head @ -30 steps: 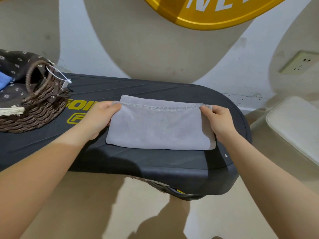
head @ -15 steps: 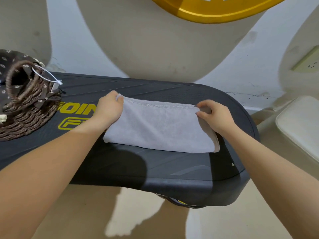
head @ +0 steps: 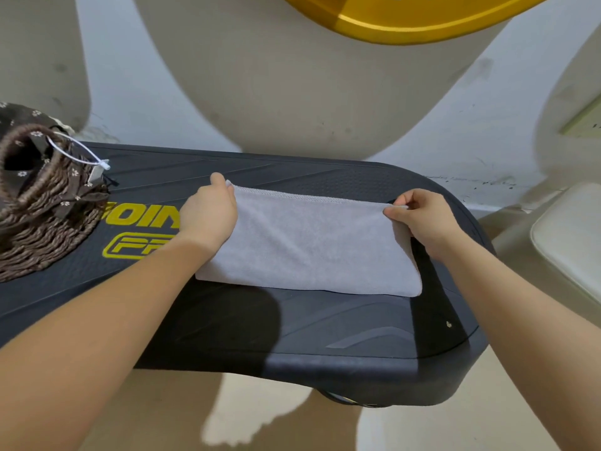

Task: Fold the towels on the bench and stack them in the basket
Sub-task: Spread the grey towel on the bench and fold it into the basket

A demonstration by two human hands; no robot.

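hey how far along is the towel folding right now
Done: the grey towel lies on the bench folded at least once. In hand: the left hand and right hand pinch its far corners. Left: finishing the fold and putting it in the wicker basket at left.

The woven basket (head: 42, 222) at the far left runs off the picture's left edge, so what lies in it can't be seen. The left hand (head: 208, 216) covers part of the yellow lettering (head: 143, 219) on the bench (head: 325, 336), which stays unreadable. The yellow disc (head: 406, 17) is cut by the top edge, the wall socket (head: 585, 122) and pale cushion (head: 572, 236) by the right.
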